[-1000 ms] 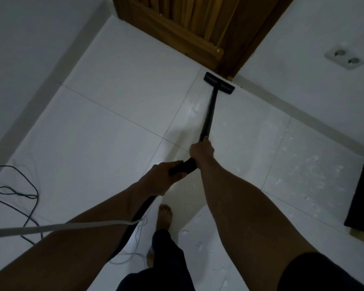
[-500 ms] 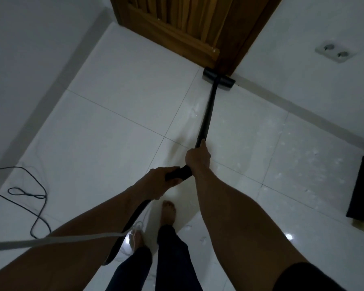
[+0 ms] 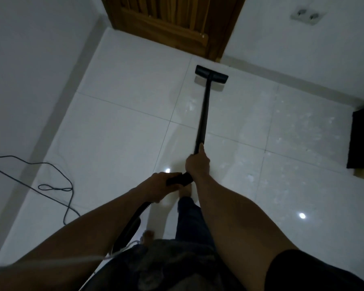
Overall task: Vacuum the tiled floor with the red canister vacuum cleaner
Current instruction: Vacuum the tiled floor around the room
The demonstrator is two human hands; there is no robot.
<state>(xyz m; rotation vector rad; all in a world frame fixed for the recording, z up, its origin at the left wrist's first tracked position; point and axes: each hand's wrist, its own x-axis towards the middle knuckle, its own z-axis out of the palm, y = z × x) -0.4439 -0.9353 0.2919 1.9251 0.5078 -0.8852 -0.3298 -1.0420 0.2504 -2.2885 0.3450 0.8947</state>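
The right hand gripped the black wand at centre frame to steer; the left hand, just below-left, clasped the handle to push. The floor head lay flat on the tiled floor, upper middle; the red canister was out of view. Earlier the head sat against the wooden door; now it was drawn back.

The right hand grips the black wand, thumb laid along it. The left hand holds the curved handle, farther from the wooden door. The floor head sits on the tiled floor near the door's right corner. A dark cable loops well left of the door.
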